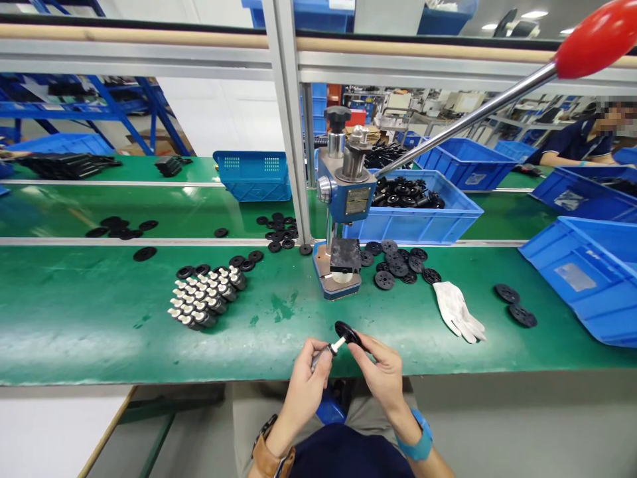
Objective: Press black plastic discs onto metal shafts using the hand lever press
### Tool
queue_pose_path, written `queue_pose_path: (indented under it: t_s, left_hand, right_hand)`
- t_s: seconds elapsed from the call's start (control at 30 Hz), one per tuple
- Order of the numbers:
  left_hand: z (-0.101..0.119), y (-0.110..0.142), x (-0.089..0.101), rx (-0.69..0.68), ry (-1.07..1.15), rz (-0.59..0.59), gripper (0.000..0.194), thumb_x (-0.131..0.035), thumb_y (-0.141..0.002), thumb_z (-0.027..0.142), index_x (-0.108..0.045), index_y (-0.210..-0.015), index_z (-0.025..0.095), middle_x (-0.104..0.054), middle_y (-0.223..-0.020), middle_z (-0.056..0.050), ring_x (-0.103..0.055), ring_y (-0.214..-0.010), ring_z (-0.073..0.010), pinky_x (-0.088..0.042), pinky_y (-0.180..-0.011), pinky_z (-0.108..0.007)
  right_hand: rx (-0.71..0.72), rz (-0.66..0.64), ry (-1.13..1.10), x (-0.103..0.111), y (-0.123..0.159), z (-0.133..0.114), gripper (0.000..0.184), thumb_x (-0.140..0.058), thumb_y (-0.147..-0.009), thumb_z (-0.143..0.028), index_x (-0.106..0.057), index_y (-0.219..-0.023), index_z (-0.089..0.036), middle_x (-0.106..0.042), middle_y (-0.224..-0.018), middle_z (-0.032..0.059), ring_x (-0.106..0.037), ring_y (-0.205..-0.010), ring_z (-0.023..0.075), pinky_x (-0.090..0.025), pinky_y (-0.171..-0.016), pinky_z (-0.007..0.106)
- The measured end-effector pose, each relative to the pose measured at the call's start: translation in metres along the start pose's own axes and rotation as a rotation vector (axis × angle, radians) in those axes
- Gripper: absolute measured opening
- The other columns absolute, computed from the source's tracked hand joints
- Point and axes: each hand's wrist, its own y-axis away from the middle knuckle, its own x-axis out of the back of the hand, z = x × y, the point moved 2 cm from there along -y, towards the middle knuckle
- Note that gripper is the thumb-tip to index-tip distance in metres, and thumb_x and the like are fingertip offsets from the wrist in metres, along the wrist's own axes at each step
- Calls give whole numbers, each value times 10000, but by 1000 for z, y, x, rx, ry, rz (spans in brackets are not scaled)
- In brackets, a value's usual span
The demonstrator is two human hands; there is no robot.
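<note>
Over the near edge of the green bench, my left hand [309,372] is closed around a small dark cylindrical part with a white shaft [339,344]. My right hand [381,368] pinches a round black disc [347,332] by its rim, tilted toward the shaft. The shaft's tip meets the disc's middle; I cannot tell how far it goes in. Just beyond both hands stands a blue hand press [347,192] with a long red-knobbed lever [478,119]. Left of it, a block of upright white-shafted cylinders [204,297] stands close together.
Black discs [398,265] lie right of the press, near a white glove [458,312]. Two more discs [515,305] lie farther right, by a blue bin [582,272]. Behind the press is a blue bin of black parts [418,226]. Across the bench, a person [577,143] sits at the far right.
</note>
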Motion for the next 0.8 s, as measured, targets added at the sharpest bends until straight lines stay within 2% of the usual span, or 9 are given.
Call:
queue_pose_path:
  t_s: [0.1,0.17,0.33,0.4,0.53,0.7,0.8]
  left_hand:
    - [-3,1,1,-3,-14,-14,462,-652,-891,668,-571,-905,213,-463,-582,84,-404,-473,-101,-363,-474,-218]
    - [-5,1,1,0,-9,-32,454,-638,-903,666,-559,-907,218,-457,-574,87,-399,-471,-102,-361,-476,-218]
    - [-6,3,2,-5,-23,-41,438,-640,-912,647,-564,-925,216,-469,-622,79,-413,-502,-103,-381,-499,-221]
    - [-5,4,3,8,-30,-16,433,-659,-901,638,-574,-908,214,-475,-637,72,-405,-506,-102,-375,-494,-221]
    - [-3,5,3,31,-24,19,430,-713,-860,625,-590,-876,213,-487,-634,64,-396,-495,-103,-361,-482,-224]
    - [-3,6,5,28,-12,17,406,-732,-854,599,-613,-865,211,-498,-624,55,-422,-521,-116,-377,-512,-233]
    - [-6,7,5,33,2,12,416,-721,-861,611,-614,-891,210,-495,-626,59,-412,-517,-112,-375,-512,-234]
  right_hand:
    - [119,12,20,3,1,1,401,-717,-918,-117,-779,-1247,-338,-814,-1151,40,-803,-1003,262,-671,-906,405]
    - [138,10,-3,4,2,2,405,-719,-910,-111,-784,-1237,-340,-811,-1161,41,-796,-1025,262,-663,-922,406]
    - [-128,-35,-95,2,4,3,220,-736,-924,-220,-845,-1103,-291,-836,-1012,59,-807,-885,255,-678,-790,354]
    - [-156,-51,-97,1,7,3,211,-725,-934,-239,-845,-1102,-283,-835,-1016,63,-805,-890,260,-675,-793,358]
    - [-70,-19,-69,1,9,7,262,-736,-919,-221,-831,-1144,-315,-834,-1047,51,-809,-899,256,-675,-849,377]
    - [-40,-54,-69,3,11,12,267,-743,-916,-211,-830,-1140,-329,-836,-1031,46,-813,-873,253,-689,-807,366]
    - [51,-6,-1,4,15,10,362,-726,-920,-160,-795,-1220,-350,-834,-1053,46,-811,-889,254,-679,-840,381]
